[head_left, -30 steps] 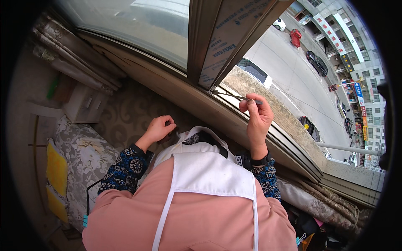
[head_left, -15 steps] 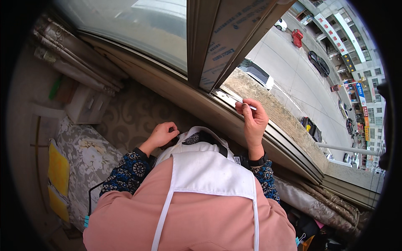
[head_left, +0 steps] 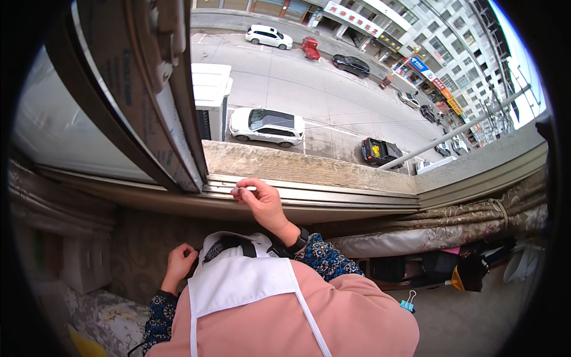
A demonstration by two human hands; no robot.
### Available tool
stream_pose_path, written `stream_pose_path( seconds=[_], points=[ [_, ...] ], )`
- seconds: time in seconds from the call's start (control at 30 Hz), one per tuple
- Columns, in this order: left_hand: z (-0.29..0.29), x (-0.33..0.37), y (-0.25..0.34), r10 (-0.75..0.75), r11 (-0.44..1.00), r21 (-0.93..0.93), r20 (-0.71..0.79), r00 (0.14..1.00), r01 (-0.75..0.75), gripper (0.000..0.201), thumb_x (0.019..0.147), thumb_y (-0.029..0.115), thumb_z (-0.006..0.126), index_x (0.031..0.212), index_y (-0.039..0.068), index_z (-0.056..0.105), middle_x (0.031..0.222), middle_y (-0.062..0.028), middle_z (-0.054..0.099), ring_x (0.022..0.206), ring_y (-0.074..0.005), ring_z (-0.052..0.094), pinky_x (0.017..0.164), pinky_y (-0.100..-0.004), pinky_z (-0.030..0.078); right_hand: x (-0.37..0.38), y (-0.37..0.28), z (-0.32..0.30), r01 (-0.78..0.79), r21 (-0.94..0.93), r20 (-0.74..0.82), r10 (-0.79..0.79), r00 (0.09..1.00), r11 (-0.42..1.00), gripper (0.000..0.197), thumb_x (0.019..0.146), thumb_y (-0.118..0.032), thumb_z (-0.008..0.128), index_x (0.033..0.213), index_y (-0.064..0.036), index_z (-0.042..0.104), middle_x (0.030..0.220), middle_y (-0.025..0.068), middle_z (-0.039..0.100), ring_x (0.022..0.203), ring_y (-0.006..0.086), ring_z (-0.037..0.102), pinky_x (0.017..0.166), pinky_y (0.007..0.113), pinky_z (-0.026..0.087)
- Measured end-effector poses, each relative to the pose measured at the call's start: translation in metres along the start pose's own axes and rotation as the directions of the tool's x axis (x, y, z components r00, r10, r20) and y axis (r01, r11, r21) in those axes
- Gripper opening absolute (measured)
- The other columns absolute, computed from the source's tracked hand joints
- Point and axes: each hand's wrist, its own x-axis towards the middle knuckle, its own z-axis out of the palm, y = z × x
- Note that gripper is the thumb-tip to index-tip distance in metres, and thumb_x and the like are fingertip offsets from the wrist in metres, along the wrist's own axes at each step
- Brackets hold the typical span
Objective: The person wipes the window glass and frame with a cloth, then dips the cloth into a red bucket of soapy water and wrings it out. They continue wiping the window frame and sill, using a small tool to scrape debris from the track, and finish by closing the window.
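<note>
Over the window track (head_left: 333,197), my right hand (head_left: 266,208) pinches a small slim white piece (head_left: 246,188) between thumb and fingers. Its exact kind is too small to tell. The pinch is close to the bottom corner of the sliding window frame (head_left: 140,89), which has printed film on it. My left hand (head_left: 179,262) is down by my left side, beside my white apron (head_left: 245,282). Its fingers are curled in, and nothing shows in them.
Beyond the track runs a rough outer ledge (head_left: 309,166), with a street and parked cars below. A curtain (head_left: 440,232) hangs bunched along the right. A patterned bed cover (head_left: 110,318) and a white drawer cabinet (head_left: 86,265) are at left. A pipe (head_left: 458,134) crosses outside.
My view has turned to the right, so the window frame and street sit further left. The right hand still pinches the white piece over the track; the left hand stays curled low.
</note>
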Motion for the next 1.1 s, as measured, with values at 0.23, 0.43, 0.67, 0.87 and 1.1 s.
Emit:
stream_pose_path(
  seconds=[0.23,0.43,0.67,0.87,1.1],
  points=[
    [-0.002,0.006,-0.007,0.042,0.999,-0.018,0.001,0.999,-0.042,0.019,0.08,0.019,0.073,0.086,0.001,0.071,0.074,-0.0126,0.069,0.068,-0.0211,0.066,0.066,-0.0346,0.052,0.0,0.005,0.001,-0.032,0.005,0.007,0.032,0.999,0.999,0.016,0.102,-0.005,0.056,0.115,-0.001,0.064,0.101,0.0082,0.073,0.092,0.0114,0.07,0.08,0.024,0.057],
    [0.0,0.01,-0.01,0.034,0.999,-0.021,0.02,0.999,-0.033,0.021,0.081,0.02,0.073,0.086,0.0,0.07,0.073,-0.0126,0.069,0.067,-0.0198,0.066,0.065,-0.034,0.052,0.006,0.004,0.003,-0.034,0.027,0.064,0.032,0.997,0.999,0.014,0.101,-0.006,0.058,0.11,-0.0003,0.066,0.094,0.0046,0.072,0.081,0.0064,0.064,0.072,0.022,0.053],
    [-0.001,0.009,-0.004,-0.014,1.0,-0.012,0.045,0.999,0.014,0.018,0.081,0.018,0.072,0.087,0.0,0.07,0.074,-0.0123,0.069,0.069,-0.0196,0.067,0.067,-0.0337,0.053,0.013,-0.011,0.005,0.203,-0.37,0.172,-0.148,0.974,0.907,0.013,0.093,-0.007,0.065,0.104,-0.0026,0.069,0.095,0.0085,0.071,0.086,0.0199,0.066,0.076,0.031,0.053],
    [0.002,0.008,-0.001,0.003,1.0,-0.016,0.063,0.998,-0.002,0.02,0.083,0.023,0.07,0.091,0.005,0.071,0.084,-0.0152,0.071,0.079,-0.0287,0.07,0.072,-0.0372,0.054,0.017,-0.013,0.001,0.425,-0.539,0.276,-0.324,0.905,0.727,0.013,0.087,-0.004,0.07,0.1,-0.0047,0.071,0.095,0.0113,0.071,0.09,0.0288,0.065,0.079,0.036,0.052],
    [-0.006,0.005,0.004,-0.006,1.0,0.013,0.04,0.999,0.005,0.023,0.084,0.022,0.072,0.096,0.002,0.07,0.083,-0.0136,0.071,0.076,-0.0218,0.068,0.073,-0.0349,0.053,0.01,-0.023,-0.004,0.366,-0.558,0.296,-0.233,0.926,0.745,0.012,0.088,-0.001,0.068,0.099,-0.0028,0.073,0.092,0.0109,0.071,0.087,0.0257,0.066,0.08,0.033,0.052]
  ],
)
